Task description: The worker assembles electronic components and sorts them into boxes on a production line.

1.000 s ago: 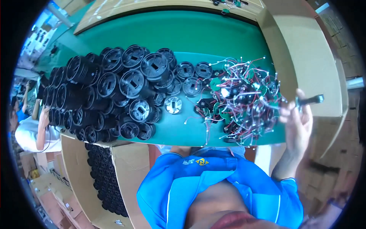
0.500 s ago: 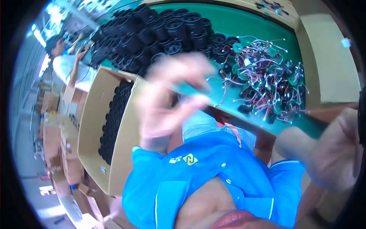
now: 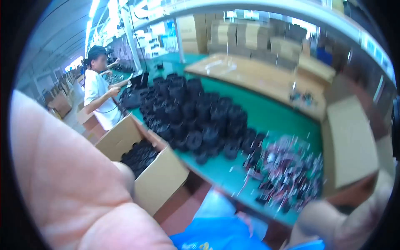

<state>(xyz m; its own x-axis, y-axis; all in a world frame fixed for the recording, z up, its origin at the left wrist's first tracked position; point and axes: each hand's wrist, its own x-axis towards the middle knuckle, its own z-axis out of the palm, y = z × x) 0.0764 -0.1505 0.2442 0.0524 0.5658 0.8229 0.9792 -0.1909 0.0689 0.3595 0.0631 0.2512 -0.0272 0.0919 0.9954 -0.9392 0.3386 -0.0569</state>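
Note:
My left hand fills the lower left, palm close up; its fingers are cut off or hidden, so I cannot tell what they do. At the right rim my right hand is raised and blurred, its fingers out of sight. Neither hand touches anything on the green-topped table. Past my left hand stands an open cardboard box holding many black round parts. A large heap of black cup-shaped housings covers the middle of the table. Right of it lies a tangle of wired parts with red and white leads.
A tan cardboard box with raised flaps stands at the table's right end. A wooden board lies along the far side, with a few small parts on it. A co-worker in white works at the far left. Stacked cartons stand behind.
My view has tilted up, showing more of the room and less of my blue shirt. My left hand has moved from above the table's near edge to close up at the lower left.

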